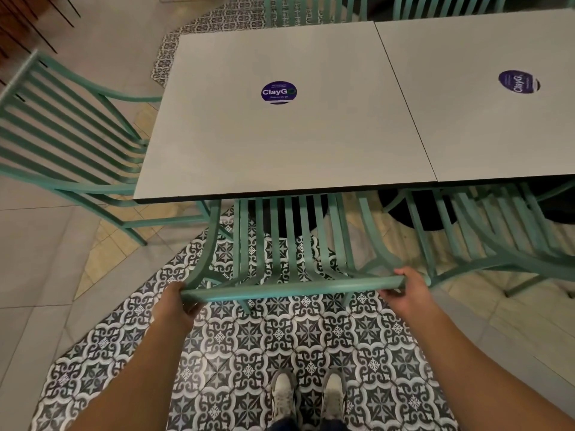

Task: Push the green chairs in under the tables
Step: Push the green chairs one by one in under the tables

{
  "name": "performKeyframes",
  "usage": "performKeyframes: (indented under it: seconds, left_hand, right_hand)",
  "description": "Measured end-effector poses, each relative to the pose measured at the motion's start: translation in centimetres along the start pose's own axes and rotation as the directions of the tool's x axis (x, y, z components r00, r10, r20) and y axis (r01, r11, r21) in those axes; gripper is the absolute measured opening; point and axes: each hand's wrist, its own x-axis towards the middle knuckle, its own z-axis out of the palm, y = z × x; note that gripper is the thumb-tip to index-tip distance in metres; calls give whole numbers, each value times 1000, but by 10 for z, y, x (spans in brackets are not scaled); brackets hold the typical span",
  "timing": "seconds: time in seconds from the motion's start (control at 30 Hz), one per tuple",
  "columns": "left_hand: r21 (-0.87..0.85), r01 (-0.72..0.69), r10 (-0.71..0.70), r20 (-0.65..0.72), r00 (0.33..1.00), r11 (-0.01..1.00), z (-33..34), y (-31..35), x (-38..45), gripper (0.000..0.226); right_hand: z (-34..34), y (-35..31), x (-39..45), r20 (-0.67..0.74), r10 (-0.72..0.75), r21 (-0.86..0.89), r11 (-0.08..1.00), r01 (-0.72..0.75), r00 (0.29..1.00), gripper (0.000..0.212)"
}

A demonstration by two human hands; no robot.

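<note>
A round purple "ClayGo" sticker (pixel 278 92) sits in the middle of one grey surface, and a second purple sticker (pixel 518 82) lies turned sideways on the neighbouring one. Black-and-white patterned floor tiles (pixel 242 343) border plain beige tiles (pixel 37 244), and a pair of white sneakers (pixel 308 396) stands on the patterned part.

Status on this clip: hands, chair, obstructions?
Left hand and right hand grip the green chair top rail. Seat under table. Nothing blocking.
</note>
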Motion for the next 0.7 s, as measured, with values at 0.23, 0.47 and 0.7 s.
performKeyframes:
  seconds: [0.23,0.47,0.7]
  left_hand:
    - [25,-32,31,46,998,999,-4,-1,2,31]
    - [266,-114,31,297,954,957,-20,-18,3,48]
    - [502,-168,-160,546,822,848,36,-79,-39,63]
  right_hand:
    - [-1,1,-2,23,3,9,1000,-3,1000,7]
    - [-25,-3,-8,107,-93,-115,988,105,990,25]
    - [-68,3,-19,141,-182,-6,983,185,973,53]
